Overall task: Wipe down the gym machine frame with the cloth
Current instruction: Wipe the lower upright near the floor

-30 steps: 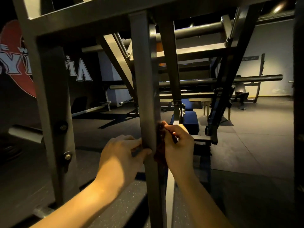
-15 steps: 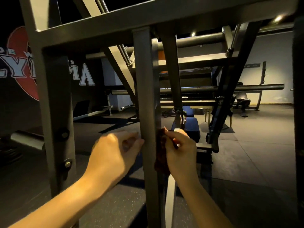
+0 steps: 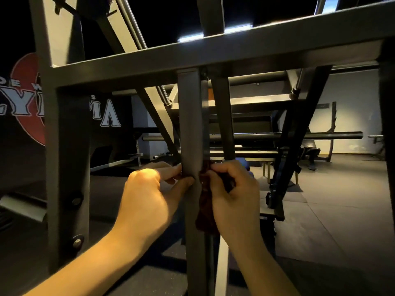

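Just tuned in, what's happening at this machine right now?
A person is wiping one upright post of the gym machine frame. The right hand grips a dark red cloth and holds it against the post's right edge, with the rest of the cloth hanging below the fist. The left hand pinches the same post from the left, thumb on its front face.

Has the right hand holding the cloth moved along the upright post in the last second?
Yes, upward. The right hand, gripping the cloth, now sits higher on the upright post, nearer the crossbeam above it.
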`<state>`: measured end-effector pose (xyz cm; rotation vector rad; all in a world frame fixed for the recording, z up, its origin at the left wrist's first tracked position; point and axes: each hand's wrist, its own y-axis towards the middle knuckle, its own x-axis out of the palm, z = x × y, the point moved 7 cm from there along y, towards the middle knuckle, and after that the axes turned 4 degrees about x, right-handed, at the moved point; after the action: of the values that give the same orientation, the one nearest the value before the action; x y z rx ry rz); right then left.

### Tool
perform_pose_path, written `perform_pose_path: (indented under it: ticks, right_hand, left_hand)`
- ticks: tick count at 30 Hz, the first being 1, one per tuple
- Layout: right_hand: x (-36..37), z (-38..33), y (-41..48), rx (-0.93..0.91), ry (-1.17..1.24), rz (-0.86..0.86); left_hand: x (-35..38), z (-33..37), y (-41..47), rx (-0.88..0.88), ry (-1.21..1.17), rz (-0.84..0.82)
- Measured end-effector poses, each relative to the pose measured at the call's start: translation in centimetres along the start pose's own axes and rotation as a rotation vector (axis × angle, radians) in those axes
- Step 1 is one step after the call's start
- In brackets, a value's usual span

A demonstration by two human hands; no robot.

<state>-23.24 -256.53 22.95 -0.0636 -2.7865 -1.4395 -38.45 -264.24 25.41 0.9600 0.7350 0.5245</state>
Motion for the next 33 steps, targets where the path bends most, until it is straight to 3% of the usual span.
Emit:
perform_pose_path:
  ticks: [3,9,13,20,27,30,33]
  right_hand:
    - [0.2,-0.6,3.1,-0.050,0.011,0.063]
    - [0.0,-1.4,-1.0,-0.124,-0.065,-0.008]
    - [0.1,-0.3,3.9,-0.081,-0.079,0.016]
    - [0.3,-1.1,-1.9,-0.146,-0.042,-0.002]
    - [0.7,-2.7,8.0,0.080,0.101,0.067]
    - [0.3,-2.4,5.8,0.162,0.121,0.156]
    - [0.0,-0.5,2.5,0.339,0.032,0.092]
  left_hand:
    - [0.0,-0.4,0.2,-0.012,-0.015,0.000]
    - [-0.1,-0.6,0.3,-0.018,0.006,0.002]
    - [0.0,-0.3,0.4,-0.009,-0.002,0.001]
    - [-0.1,0.4,0.3,0.008,-0.009,-0.006]
    - [0.2,-0.7,0.4,-0.063,-0.012,-0.053]
    - [0.3,-1.6,0.6,-0.148,-0.092,-0.048]
    - [0.3,-1.6,1.0,-0.159,-0.096,-0.060]
